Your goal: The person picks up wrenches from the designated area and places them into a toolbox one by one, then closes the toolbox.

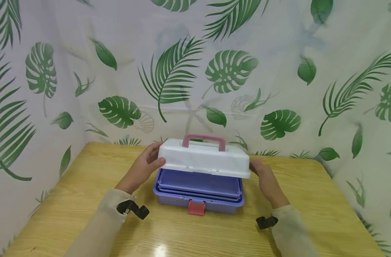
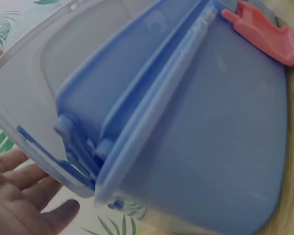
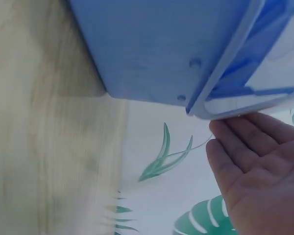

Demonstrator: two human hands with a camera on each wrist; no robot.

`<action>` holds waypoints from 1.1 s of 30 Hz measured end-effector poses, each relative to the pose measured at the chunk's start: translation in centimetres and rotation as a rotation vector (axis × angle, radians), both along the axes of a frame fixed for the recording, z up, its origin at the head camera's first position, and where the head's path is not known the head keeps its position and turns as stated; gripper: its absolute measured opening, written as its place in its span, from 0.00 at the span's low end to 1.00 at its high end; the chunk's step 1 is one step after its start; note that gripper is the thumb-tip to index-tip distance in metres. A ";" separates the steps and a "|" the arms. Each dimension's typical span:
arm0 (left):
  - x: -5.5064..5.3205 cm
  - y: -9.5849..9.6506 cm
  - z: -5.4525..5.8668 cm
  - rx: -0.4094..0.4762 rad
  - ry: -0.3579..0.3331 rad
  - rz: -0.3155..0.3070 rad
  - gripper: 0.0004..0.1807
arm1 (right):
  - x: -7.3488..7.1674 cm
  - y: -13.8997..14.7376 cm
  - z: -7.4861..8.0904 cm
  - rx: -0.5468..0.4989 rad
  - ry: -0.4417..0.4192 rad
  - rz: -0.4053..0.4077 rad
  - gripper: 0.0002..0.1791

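A storage box with a purple base (image 1: 198, 204) stands on the table, its white lid (image 1: 202, 157) tilted up on the hinge side. On top of the lid is a pink handle (image 1: 204, 137); a red latch (image 1: 196, 207) hangs at the base's front. Between lid and base, blue-purple trays (image 1: 200, 180) show, with hinge arms (image 2: 78, 147) at the side. My left hand (image 1: 145, 166) touches the lid's left end, thumb near its front corner and fingers spread. Against the lid's right end lies my right hand (image 1: 265, 178); its fingers (image 3: 245, 132) are straight along the lid's edge.
The wooden table (image 1: 86, 200) carries the box near its middle. Right behind the table's back edge hangs a white cloth (image 1: 189, 82) with green leaf prints, which also covers both sides. Black straps with mounts (image 1: 132, 208) sit on both sleeves.
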State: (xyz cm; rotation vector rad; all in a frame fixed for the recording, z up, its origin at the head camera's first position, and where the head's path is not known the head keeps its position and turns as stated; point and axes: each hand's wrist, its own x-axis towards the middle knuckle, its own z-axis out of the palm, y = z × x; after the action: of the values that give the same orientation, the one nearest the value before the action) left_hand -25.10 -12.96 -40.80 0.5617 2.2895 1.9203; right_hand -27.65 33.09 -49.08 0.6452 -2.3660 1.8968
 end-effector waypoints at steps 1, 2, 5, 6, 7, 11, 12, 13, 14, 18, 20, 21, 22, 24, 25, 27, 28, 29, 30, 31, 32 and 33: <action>0.0 -0.1 -0.1 0.000 0.004 -0.011 0.40 | 0.0 -0.1 0.1 0.084 -0.009 -0.018 0.32; 0.0 -0.2 -0.1 -0.007 0.013 -0.019 0.41 | -0.1 -0.1 -0.1 0.174 -0.019 -0.054 0.34; -0.1 -0.4 -0.1 -0.048 0.043 -0.041 0.44 | 4.1 -3.3 4.9 0.417 0.002 -0.182 0.41; -0.1 -0.4 0.0 -0.066 0.049 -0.044 0.45 | 4.9 -4.1 6.1 0.434 -0.027 -0.188 0.42; 0.0 -0.4 0.1 -0.089 0.050 -0.043 0.45 | 5.6 -4.6 7.1 0.440 -0.060 -0.191 0.42; 0.3 -0.4 0.5 -0.198 0.023 -0.034 0.46 | 6.2 -4.9 7.9 0.445 -0.149 -0.175 0.43; 0.4 -0.4 0.6 -0.225 0.021 -0.037 0.47 | 6.3 -4.8 7.8 0.440 -0.159 -0.162 0.45; 0.4 -0.3 0.7 -0.251 0.019 -0.043 0.47 | 6.4 -4.6 7.7 0.443 -0.167 -0.152 0.46; 0.5 -0.2 0.8 -0.275 0.022 -0.054 0.48 | 6.4 -4.5 7.5 0.443 -0.174 -0.142 0.48; 0.6 0.3 0.8 -0.346 0.036 -0.089 0.47 | 6.3 -4.0 6.7 0.458 -0.163 -0.117 0.51; 0.6 0.5 0.8 -0.369 0.036 -0.091 0.46 | 6.2 -3.8 6.2 0.466 -0.139 -0.103 0.51; 0.6 0.5 0.8 -0.376 0.035 -0.088 0.45 | 6.1 -3.8 6.0 0.466 -0.129 -0.096 0.52; 0.6 0.6 0.7 -0.382 0.035 -0.085 0.45 | 6.0 -3.7 5.9 0.462 -0.116 -0.087 0.52; 0.5 0.7 0.6 -0.386 0.042 -0.085 0.46 | 5.7 -3.6 5.6 0.457 -0.101 -0.079 0.52; 0.5 0.7 0.6 -0.386 0.050 -0.088 0.46 | 5.7 -3.5 5.5 0.459 -0.094 -0.077 0.53; 0.4 0.6 0.6 -0.386 0.068 -0.093 0.46 | 5.5 -3.5 5.3 0.466 -0.093 -0.077 0.54; 0.4 0.6 0.5 -0.387 0.079 -0.096 0.46 | 5.4 -3.5 5.3 0.468 -0.091 -0.076 0.54; 0.4 0.5 0.6 -0.393 0.093 -0.098 0.46 | 5.4 -3.6 5.3 0.470 -0.086 -0.074 0.54; 0.4 0.5 0.6 -0.409 0.112 -0.098 0.46 | 5.4 -3.6 5.3 0.470 -0.073 -0.075 0.55; 0.4 0.6 0.6 -0.434 0.136 -0.093 0.45 | 5.4 -3.7 5.5 0.471 -0.045 -0.082 0.55; 0.5 0.6 0.6 -0.461 0.164 -0.085 0.44 | 5.5 -3.8 5.7 0.462 0.000 -0.099 0.55; 0.6 0.8 0.6 -0.493 0.199 -0.078 0.44 | 5.7 -4.0 6.1 0.431 0.074 -0.128 0.53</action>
State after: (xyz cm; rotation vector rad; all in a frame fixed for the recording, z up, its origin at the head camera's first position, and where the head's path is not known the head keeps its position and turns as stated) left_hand -24.46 -12.21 -40.17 0.7835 2.6793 1.2379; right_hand -21.98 29.13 -42.99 0.5540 -2.7122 1.2973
